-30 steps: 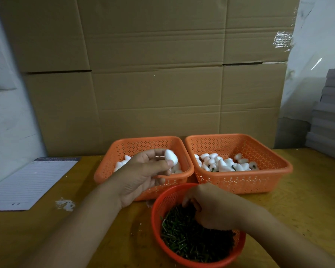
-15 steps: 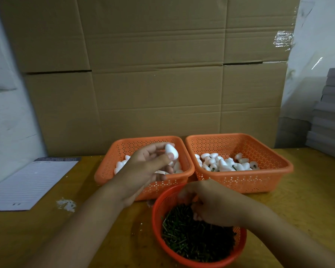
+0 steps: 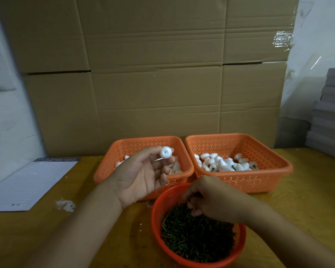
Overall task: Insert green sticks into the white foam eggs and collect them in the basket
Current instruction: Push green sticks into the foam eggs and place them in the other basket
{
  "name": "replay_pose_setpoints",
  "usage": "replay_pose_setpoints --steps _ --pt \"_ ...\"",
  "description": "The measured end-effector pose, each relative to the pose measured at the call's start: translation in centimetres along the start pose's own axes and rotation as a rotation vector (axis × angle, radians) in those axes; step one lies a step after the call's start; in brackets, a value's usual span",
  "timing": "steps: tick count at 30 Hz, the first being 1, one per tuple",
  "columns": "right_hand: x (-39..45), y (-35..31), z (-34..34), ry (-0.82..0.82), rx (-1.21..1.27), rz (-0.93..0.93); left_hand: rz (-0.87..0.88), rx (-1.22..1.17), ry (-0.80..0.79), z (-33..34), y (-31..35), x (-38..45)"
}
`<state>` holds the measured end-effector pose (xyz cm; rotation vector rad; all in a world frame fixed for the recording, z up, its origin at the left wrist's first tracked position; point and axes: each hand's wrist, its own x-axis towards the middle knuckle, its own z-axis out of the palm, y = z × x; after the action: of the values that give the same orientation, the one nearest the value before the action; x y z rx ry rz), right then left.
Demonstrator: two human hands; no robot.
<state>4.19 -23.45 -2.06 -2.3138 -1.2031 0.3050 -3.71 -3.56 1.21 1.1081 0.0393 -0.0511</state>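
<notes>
right fingertips (image 3: pixel 191 206) hidden among sticks (image 3: pixel 193 236)

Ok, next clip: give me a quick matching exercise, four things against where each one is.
Things:
1. foam egg
2. green sticks
3. right hand
4. notepad

Places:
A. flat on the table, far left
B. pinched in the left hand
C. heaped in the round basket
D. fingers down among the sticks

Pairs: 1-B, 2-C, 3-D, 4-A

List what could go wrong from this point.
The left hand pinches the foam egg only at its fingertips above the left basket; it could slip. The right hand digs in the green sticks and might pull out several or scatter them over the round basket rim.
</notes>
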Motion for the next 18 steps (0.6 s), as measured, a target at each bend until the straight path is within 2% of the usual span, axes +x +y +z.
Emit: replay_pose_setpoints --steps 4,10,12,16,18 --pt "-0.3 -0.4 -0.2 -0.019 0.029 0.012 -0.012 -0.024 -0.003 0.0 0.1 0.1" --pt "-0.7 -1.1 -0.7 -0.009 -0.012 -0.085 -0.006 0.007 -0.001 -0.3 -0.1 0.2" --pt "-0.8 -1.2 -1.1 -0.040 0.175 -0.086 0.000 0.024 0.009 -0.3 -0.1 0.3" --pt "-1.3 -1.8 -1.7 -0.112 0.898 -0.077 0.022 0.048 0.018 -0.4 -0.2 0.2" --pt "-1.3 -2.2 -1.8 -0.096 1.158 -0.064 0.032 0.060 0.014 -0.4 -0.3 0.2"
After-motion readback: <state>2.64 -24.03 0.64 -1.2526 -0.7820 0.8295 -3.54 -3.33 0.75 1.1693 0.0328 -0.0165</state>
